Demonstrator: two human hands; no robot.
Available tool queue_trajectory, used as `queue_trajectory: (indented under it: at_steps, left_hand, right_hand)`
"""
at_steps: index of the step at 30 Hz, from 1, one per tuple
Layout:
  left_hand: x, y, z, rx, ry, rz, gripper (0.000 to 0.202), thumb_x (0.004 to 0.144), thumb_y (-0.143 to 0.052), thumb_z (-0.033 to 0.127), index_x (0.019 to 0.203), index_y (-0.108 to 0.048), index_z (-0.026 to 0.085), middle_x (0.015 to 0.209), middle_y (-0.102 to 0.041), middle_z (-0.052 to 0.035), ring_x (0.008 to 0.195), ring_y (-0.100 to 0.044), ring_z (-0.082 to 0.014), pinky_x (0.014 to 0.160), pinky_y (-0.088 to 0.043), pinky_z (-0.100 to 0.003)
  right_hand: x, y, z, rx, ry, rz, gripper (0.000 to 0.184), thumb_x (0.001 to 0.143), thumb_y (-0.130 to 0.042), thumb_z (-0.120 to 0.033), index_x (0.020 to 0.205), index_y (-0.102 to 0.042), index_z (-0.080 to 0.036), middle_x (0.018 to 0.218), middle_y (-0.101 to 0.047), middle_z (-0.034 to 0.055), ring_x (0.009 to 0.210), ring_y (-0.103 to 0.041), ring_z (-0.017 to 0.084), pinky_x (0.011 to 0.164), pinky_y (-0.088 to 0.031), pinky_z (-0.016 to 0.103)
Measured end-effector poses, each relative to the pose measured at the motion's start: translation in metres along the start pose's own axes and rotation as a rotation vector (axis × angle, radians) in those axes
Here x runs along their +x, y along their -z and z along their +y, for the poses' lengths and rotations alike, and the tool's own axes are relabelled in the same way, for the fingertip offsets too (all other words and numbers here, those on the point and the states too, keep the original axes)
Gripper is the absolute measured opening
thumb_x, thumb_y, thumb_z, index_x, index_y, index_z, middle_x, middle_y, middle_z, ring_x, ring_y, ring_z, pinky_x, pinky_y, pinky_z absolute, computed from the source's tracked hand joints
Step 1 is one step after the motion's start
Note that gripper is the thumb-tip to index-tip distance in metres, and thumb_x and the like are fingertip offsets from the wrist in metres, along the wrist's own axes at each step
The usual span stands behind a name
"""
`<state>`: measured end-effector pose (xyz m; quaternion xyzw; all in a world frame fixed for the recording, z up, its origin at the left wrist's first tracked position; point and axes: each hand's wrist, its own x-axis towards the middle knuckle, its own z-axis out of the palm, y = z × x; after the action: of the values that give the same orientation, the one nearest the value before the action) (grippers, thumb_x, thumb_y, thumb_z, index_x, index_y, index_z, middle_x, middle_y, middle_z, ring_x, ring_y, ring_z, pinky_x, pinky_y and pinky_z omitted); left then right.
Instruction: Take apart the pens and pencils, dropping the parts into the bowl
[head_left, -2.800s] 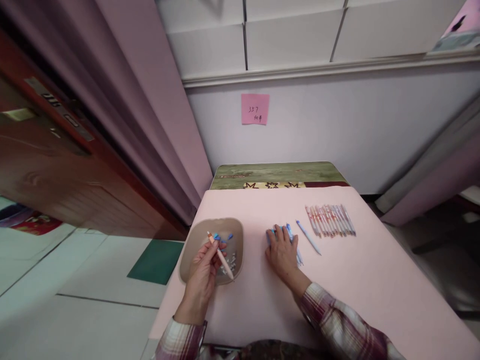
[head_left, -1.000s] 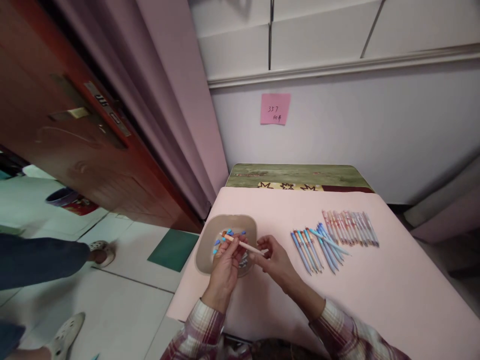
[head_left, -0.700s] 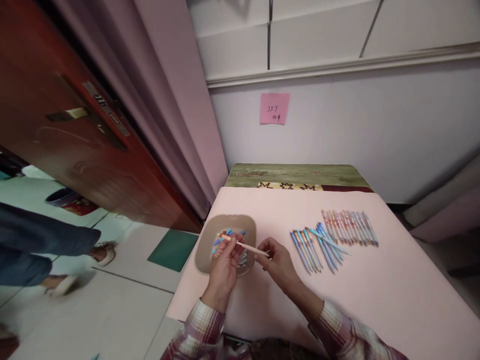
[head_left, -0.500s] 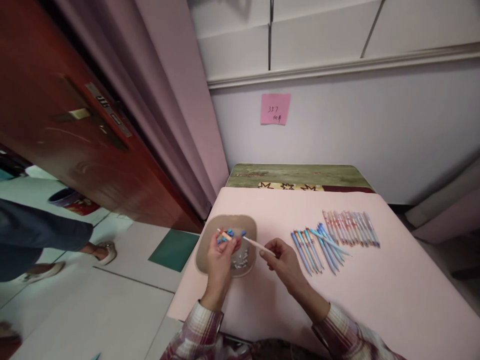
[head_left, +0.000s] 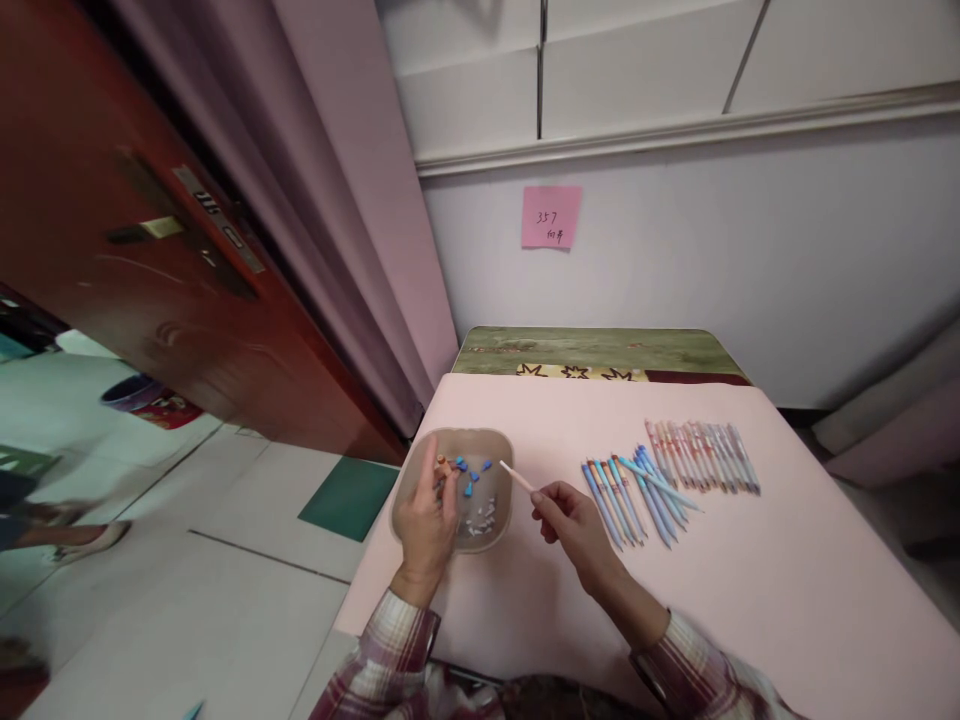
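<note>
My left hand (head_left: 423,515) hovers over a beige bowl (head_left: 409,472) at the table's left edge, fingers pinched on a small orange pen piece (head_left: 442,463). Blue caps and small pale parts lie in the bowl. My right hand (head_left: 571,518) holds a pale pink pen barrel (head_left: 516,477) by one end, its tip pointing up-left toward the bowl. Just right of that hand lies a group of blue pens (head_left: 628,487) on the pink tablecloth (head_left: 750,580).
A row of several patterned pens (head_left: 701,443) lies behind the blue ones. A pink sticky note (head_left: 551,216) is on the wall. An open wooden door (head_left: 135,250) stands at left; another person's feet (head_left: 67,535) are on the tiled floor.
The pen held between both hands has come apart: my left hand carried its orange end down into the bowl, my right hand drew the barrel away. The passer-by moved off to the left.
</note>
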<state>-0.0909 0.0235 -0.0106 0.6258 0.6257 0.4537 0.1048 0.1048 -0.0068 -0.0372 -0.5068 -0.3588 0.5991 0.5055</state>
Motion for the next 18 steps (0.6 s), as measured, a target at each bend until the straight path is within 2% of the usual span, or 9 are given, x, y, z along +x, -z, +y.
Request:
queue_trajectory:
  at_steps: [2,4,7,9,11,14,16,18]
  left_hand:
    - [0.001,0.000,-0.005,-0.025,-0.012,0.008,0.034,0.088,-0.055,0.032,0.120,-0.059,0.021,0.103,-0.073,-0.0066,0.097,-0.068,-0.0213,0.089,-0.051,-0.034]
    - [0.002,-0.001,-0.009,-0.124,0.053,0.017,0.024,0.087,-0.056,0.035,0.104,-0.064,0.020,0.102,-0.073,-0.0070,0.098,-0.068,-0.0216,0.090,-0.050,-0.034]
    - [0.006,-0.001,-0.015,-0.315,0.222,-0.011,0.028,0.084,-0.059,0.040,0.102,-0.062,0.019,0.097,-0.074,-0.0073,0.094,-0.069,-0.0222,0.082,-0.053,-0.032]
    - [0.008,0.000,-0.017,-0.319,0.288,-0.036,0.033,0.080,-0.063,0.042,0.103,-0.062,0.018,0.090,-0.074,-0.0060,0.086,-0.070,-0.0217,0.075,-0.053,-0.031]
    - [0.010,0.001,-0.018,-0.254,0.282,-0.023,0.035,0.076,-0.068,0.041,0.102,-0.063,0.019,0.086,-0.074,-0.0042,0.082,-0.069,-0.0200,0.073,-0.052,-0.028]
    - [0.009,0.001,-0.010,-0.350,0.313,-0.052,0.031,0.071,-0.072,0.039,0.093,-0.064,0.018,0.077,-0.072,-0.0018,0.066,-0.065,-0.0146,0.060,-0.049,-0.023]
    - [0.005,-0.003,0.001,-0.542,0.432,-0.142,0.029,0.070,-0.072,0.040,0.085,-0.062,0.017,0.070,-0.069,-0.0008,0.050,-0.056,-0.0099,0.045,-0.040,-0.019]
    - [-0.001,-0.010,0.016,-0.712,0.542,-0.229,0.031,0.070,-0.073,0.041,0.082,-0.060,0.016,0.068,-0.069,-0.0013,0.044,-0.051,-0.0071,0.039,-0.034,-0.017]
  right_hand:
    - [0.000,0.001,-0.001,0.011,-0.003,0.008,0.040,0.076,-0.066,-0.055,0.073,-0.061,-0.016,0.062,-0.058,-0.0002,0.048,-0.047,0.008,0.045,-0.035,0.021]
    - [-0.001,0.002,-0.001,0.016,-0.006,0.008,0.044,0.079,-0.062,-0.058,0.073,-0.064,-0.015,0.061,-0.057,0.0001,0.047,-0.046,0.008,0.044,-0.034,0.021]
    - [-0.002,0.004,-0.001,0.024,-0.011,-0.003,0.048,0.080,-0.059,-0.061,0.075,-0.068,-0.013,0.060,-0.055,0.0004,0.046,-0.044,0.007,0.043,-0.032,0.021]
    - [-0.002,0.005,-0.001,0.027,-0.023,-0.003,0.049,0.079,-0.060,-0.061,0.076,-0.070,-0.013,0.062,-0.055,0.0009,0.047,-0.044,0.007,0.044,-0.032,0.021]
    - [-0.002,0.006,0.000,0.030,-0.042,0.004,0.049,0.078,-0.061,-0.061,0.077,-0.070,-0.013,0.065,-0.055,0.0011,0.048,-0.043,0.007,0.044,-0.031,0.021]
    - [-0.003,0.007,0.002,0.034,-0.053,0.001,0.048,0.077,-0.062,-0.061,0.079,-0.071,-0.014,0.067,-0.054,0.0006,0.048,-0.040,0.006,0.043,-0.028,0.021]
    - [-0.004,0.007,0.004,0.035,-0.044,-0.010,0.048,0.079,-0.061,-0.061,0.081,-0.072,-0.014,0.068,-0.054,0.0004,0.048,-0.038,0.006,0.043,-0.027,0.021]
    - [-0.006,0.008,0.005,0.021,-0.030,-0.026,0.047,0.080,-0.059,-0.060,0.083,-0.071,-0.014,0.069,-0.054,0.0004,0.048,-0.038,0.006,0.043,-0.027,0.021]
